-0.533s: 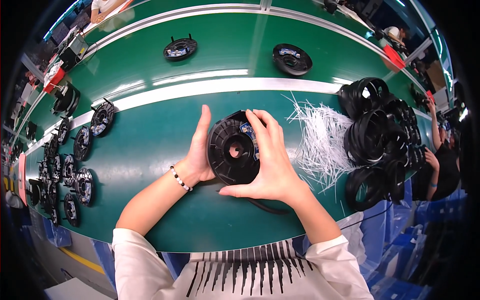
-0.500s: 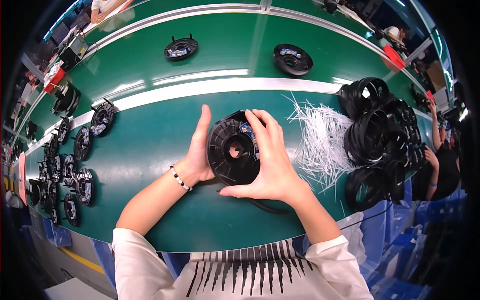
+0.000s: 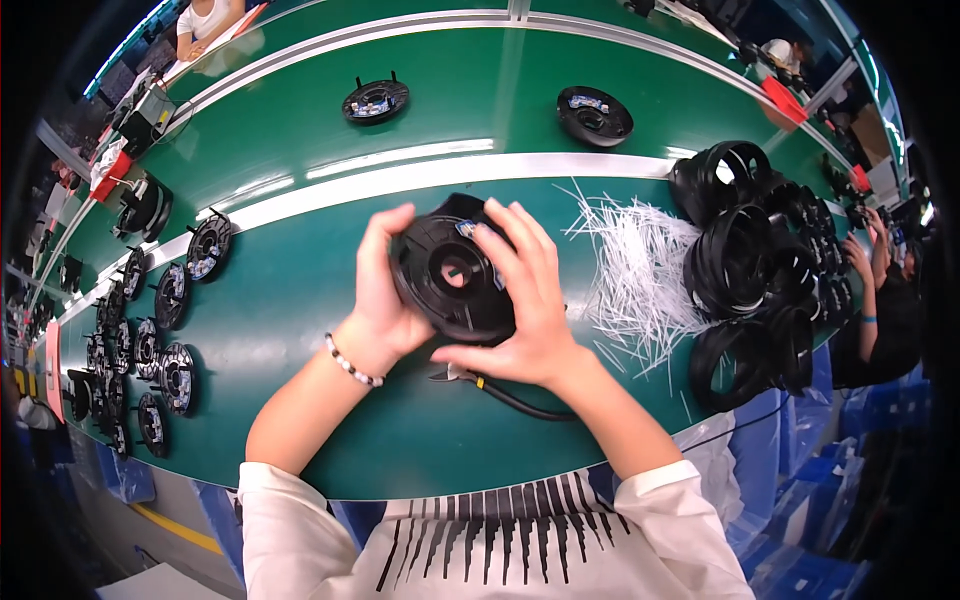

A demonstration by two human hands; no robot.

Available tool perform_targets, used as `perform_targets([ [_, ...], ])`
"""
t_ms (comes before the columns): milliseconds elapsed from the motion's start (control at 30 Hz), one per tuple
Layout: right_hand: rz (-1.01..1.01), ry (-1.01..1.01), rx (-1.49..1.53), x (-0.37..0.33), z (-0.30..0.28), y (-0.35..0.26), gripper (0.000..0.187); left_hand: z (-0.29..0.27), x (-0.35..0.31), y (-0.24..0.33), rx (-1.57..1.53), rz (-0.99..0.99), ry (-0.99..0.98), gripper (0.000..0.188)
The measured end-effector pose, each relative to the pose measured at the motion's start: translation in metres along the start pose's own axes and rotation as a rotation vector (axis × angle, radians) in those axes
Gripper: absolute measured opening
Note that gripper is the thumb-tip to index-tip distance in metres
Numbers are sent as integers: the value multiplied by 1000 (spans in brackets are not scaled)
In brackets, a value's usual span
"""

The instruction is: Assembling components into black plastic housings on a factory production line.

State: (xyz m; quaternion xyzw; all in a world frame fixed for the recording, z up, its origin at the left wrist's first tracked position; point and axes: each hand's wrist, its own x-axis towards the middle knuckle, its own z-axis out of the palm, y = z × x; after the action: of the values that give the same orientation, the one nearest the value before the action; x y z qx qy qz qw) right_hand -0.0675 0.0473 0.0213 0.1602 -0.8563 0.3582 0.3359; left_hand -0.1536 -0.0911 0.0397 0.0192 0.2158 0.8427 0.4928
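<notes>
Between my two hands is a round black plastic housing [image 3: 430, 265], with a hole in its middle and a small blue circuit board [image 3: 467, 229] near its upper edge. It is held tilted above the green bench. My left hand [image 3: 385, 290] wraps the left rim, thumb upward, its other fingers mostly hidden underneath. Across the right side lie the fingers of my right hand [image 3: 530, 300], over part of the board, while its thumb points left below the lower rim. On the bench beneath is a hand tool with a metal tip and black-and-yellow handle [image 3: 520, 402], partly covered by my right hand.
White plastic strips [image 3: 640, 285] are heaped right of my hands, beside stacked black rings [image 3: 735, 265]. Several black housings with boards [image 3: 175, 378] stand at the left. Two more, one left [image 3: 376, 102] and one right [image 3: 595, 116], lie beyond the pale rail [image 3: 400, 178].
The housing has shifted slightly up and left and tilted differently in my hands. My right fingers have moved further over its board. More of the tool beneath shows now.
</notes>
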Motion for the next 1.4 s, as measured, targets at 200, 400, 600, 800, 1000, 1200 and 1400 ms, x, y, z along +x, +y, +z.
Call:
perform_targets([
  [200,-210,-11,60,4,-21,11,50,7,6,4,81,-68,120,58],
  [400,-116,-33,-115,2,-29,10,47,-13,40,19,451,-42,196,48],
  [600,-37,-23,-225,-1,-33,6,70,-20,137,53,601,270,385,23],
  [800,-36,-85,-253,-3,-47,-9,51,-46,239,74,672,358,413,27],
  [1000,145,223,-686,-95,-138,-55,23,-22,236,129,1957,1209,743,26],
  [1200,725,369,-914,-154,-165,-26,46,-104,254,199,2151,487,1086,53],
  [1400,543,407,-873,-168,-157,-4,12,-138,259,231,1324,527,645,47],
])
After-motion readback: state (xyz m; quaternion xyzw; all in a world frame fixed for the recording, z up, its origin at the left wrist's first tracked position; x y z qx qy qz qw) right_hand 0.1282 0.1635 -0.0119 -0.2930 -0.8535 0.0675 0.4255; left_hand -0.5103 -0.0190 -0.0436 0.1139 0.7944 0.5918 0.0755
